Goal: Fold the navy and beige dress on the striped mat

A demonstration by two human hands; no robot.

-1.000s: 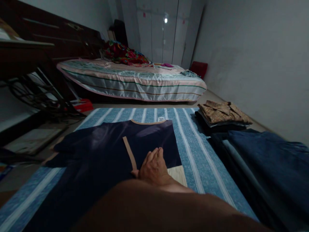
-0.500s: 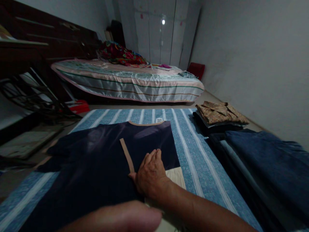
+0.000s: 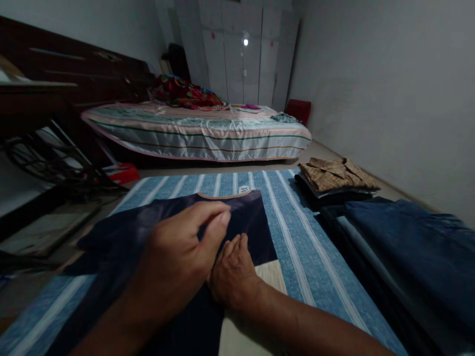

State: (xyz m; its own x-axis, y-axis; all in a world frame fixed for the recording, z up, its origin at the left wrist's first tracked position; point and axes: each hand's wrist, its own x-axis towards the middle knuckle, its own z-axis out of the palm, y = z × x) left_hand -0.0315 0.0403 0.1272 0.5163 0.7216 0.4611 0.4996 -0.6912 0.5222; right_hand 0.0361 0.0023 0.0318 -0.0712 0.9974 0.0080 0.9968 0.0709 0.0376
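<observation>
A navy shirt [image 3: 245, 222] with a beige collar trim and a cream lower panel lies flat on a blue striped mat [image 3: 293, 237]. My right hand [image 3: 233, 277] rests flat on the shirt near its right edge, fingers stretched out and holding nothing. My left hand [image 3: 178, 252] is over the middle of the shirt, just left of the right hand. Its fingers are curled toward the thumb in a pinch. What lies under or inside that pinch is hidden by the hand itself, which also covers the beige strip.
A stack of folded clothes topped by a tan checked shirt [image 3: 337, 175] sits right of the mat, with dark blue folded fabric [image 3: 401, 247] nearer. A bed [image 3: 196, 131] lies beyond the mat. Dark furniture and a wire rack [image 3: 40, 153] stand at left.
My left hand has come forward from the bottom edge and now hovers curled over the shirt's middle, hiding the beige strip. My right hand has stayed flat in place.
</observation>
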